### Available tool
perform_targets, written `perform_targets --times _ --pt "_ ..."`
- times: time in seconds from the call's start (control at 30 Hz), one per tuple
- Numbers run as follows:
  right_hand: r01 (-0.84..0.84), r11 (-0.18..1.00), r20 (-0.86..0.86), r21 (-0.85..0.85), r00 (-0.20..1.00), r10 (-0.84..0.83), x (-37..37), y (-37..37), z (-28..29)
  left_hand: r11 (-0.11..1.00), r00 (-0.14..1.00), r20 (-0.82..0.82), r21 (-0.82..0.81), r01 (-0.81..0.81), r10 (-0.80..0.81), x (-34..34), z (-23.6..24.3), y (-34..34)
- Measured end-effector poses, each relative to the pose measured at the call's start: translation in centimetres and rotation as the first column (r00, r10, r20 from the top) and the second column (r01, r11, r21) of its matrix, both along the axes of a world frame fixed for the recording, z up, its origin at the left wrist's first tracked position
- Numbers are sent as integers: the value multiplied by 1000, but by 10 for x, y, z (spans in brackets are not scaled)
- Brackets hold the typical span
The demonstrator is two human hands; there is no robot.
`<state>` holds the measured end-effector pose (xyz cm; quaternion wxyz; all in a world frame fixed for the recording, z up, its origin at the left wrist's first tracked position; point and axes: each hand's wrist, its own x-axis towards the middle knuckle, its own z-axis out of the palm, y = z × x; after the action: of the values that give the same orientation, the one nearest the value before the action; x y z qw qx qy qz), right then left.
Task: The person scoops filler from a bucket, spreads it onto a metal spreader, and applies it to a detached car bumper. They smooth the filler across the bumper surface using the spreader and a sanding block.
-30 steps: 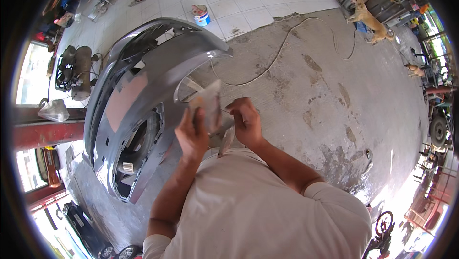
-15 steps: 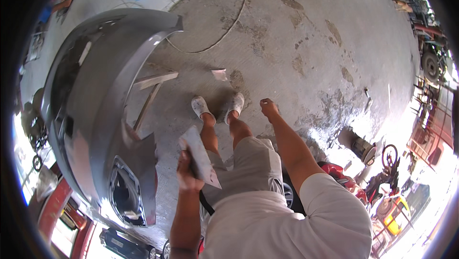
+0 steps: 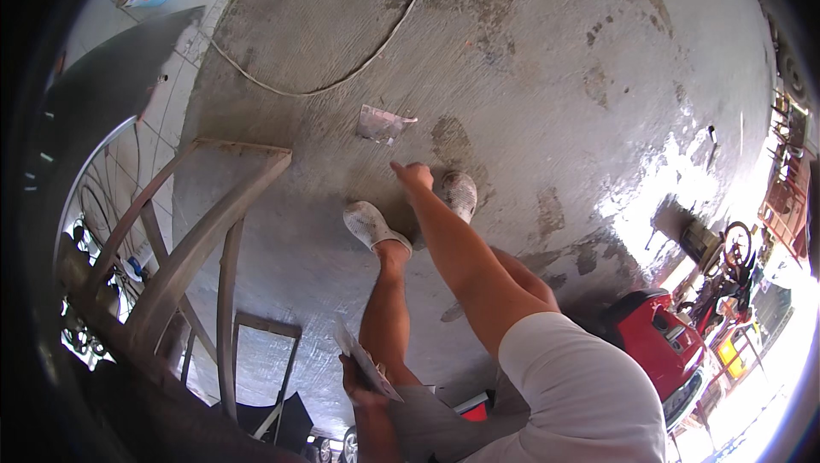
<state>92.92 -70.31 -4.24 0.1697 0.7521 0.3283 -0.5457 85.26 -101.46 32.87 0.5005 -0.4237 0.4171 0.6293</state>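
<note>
Flat scrap (image 3: 382, 124) lies on the floor (image 3: 530, 79) just beyond the right hand (image 3: 415, 176), which shows nothing held, how far open I cannot tell; the left hand (image 3: 360, 392) clasps a thin board (image 3: 366, 361). A reach seems in hand, calling next for a low pinch at the scrap's edge.

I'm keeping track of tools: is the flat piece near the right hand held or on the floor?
On the floor: the flat piece lies there, a gap between it and the right hand.
</note>
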Motion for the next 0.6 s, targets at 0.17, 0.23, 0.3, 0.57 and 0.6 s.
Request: perform_targets --times 0.17,0.23,0.3,0.57,0.6 --pt "493 863 238 105 831 -503 -109 18 -44 817 995 -100 -575 -40 -22 -10 1 49" --pt "590 804 377 79 729 -571 -124 41 -54 709 988 -122 -705 -17 -98 -16 0 53" --pt "644 760 466 82 650 -601 -129 51 -62 782 977 -100 -617 86 -186 -23 1 32" --pt "612 739 425 281 611 -668 -122 22 -72 816 906 -105 -486 313 -410 -37 5 14" --pt "668 692 321 272 615 -720 -121 11 -72 813 891 -119 -474 337 -439 -35 8 12"
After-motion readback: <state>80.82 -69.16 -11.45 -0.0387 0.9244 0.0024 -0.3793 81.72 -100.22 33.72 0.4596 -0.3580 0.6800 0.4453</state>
